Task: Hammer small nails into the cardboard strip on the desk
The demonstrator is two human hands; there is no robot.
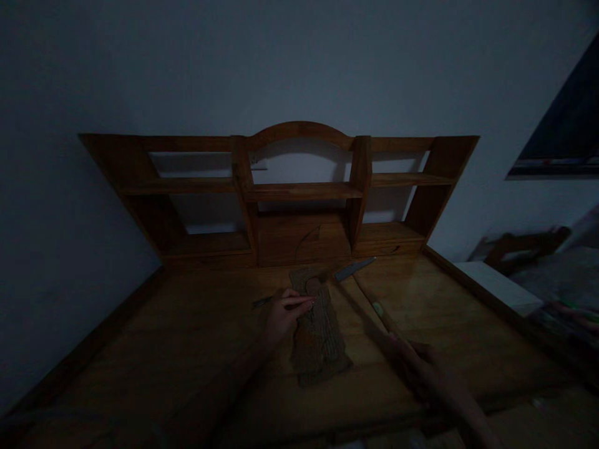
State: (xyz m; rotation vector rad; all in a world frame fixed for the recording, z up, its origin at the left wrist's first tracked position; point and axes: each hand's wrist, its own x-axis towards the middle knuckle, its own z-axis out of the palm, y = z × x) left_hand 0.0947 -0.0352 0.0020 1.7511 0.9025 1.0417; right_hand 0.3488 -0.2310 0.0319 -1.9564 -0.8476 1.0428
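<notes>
A rough, bark-like piece of wood (322,327) lies on the desk in front of me, with ragged edges. My left hand (283,315) is over its left side, fingers pinched together. A thin dark rod-like tool (262,302) sticks out to the left from between those fingers; its kind is too dim to make out. At the right, my right hand (416,358) is closed around the wooden handle of a hammer (386,321). The hammer's long grey metal head (354,268) is beyond the right side of the bark-like piece, apart from my left hand.
A wooden shelf unit (299,193) with several compartments stands along the back of the wooden desk (201,337). To the right of the desk are a white box-like surface (498,287) and a wooden chair back (528,246). The room is dim.
</notes>
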